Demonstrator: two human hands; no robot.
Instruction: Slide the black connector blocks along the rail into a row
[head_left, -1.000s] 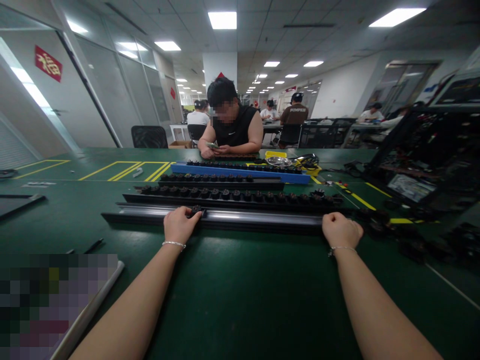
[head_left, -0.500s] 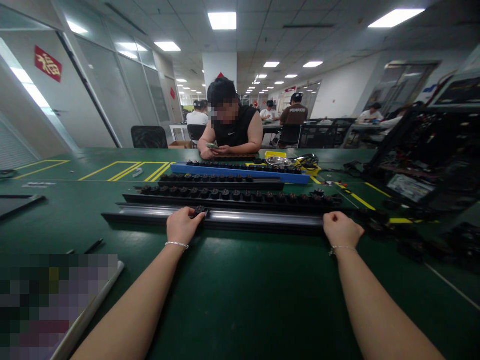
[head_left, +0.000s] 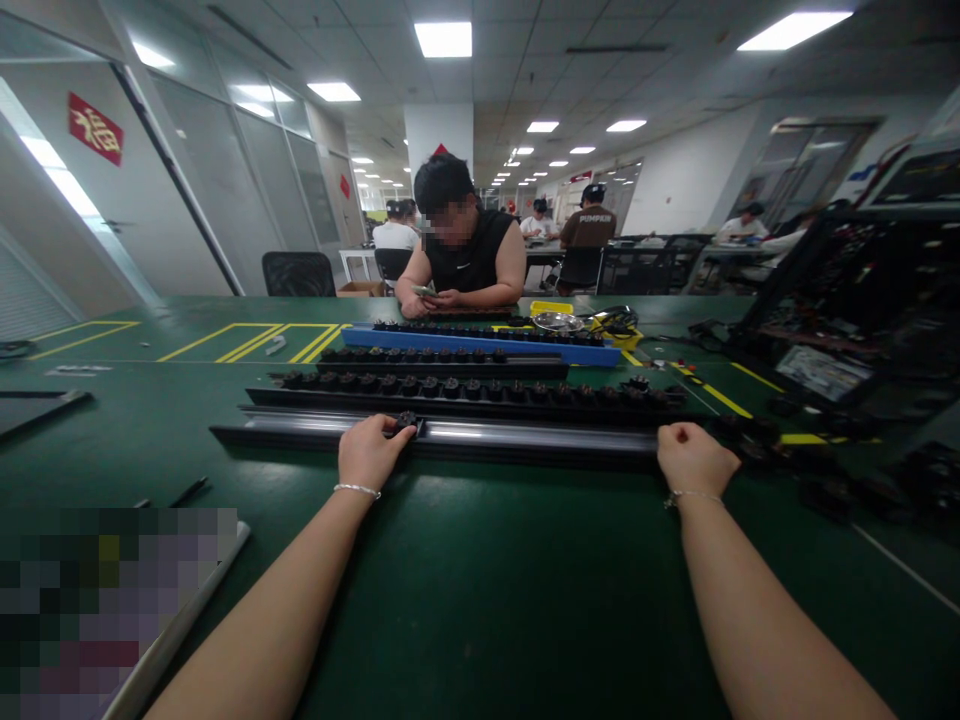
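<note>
A long black metal rail (head_left: 540,436) with a shiny channel lies crosswise on the green table before me. My left hand (head_left: 371,452) pinches a small round black socket module (head_left: 406,421) that sits in the channel, left of the rail's middle. At the rail's right end, my right hand (head_left: 691,460) is closed around it; its fingers are mostly hidden behind the fist. Just behind lies a second black rail (head_left: 330,399) carrying a row of similar round black modules (head_left: 450,387).
Further back are a shorter black rail (head_left: 536,371) and a blue rail (head_left: 480,347), both bearing modules. A co-worker (head_left: 465,250) sits opposite with a phone. Loose black parts (head_left: 840,485) lie at right, beside a dark rack (head_left: 817,300). A pen (head_left: 189,491) lies at left.
The rail has shifted slightly to the right, and both my hands have moved right with it. The left hand keeps its pinch on the module.
</note>
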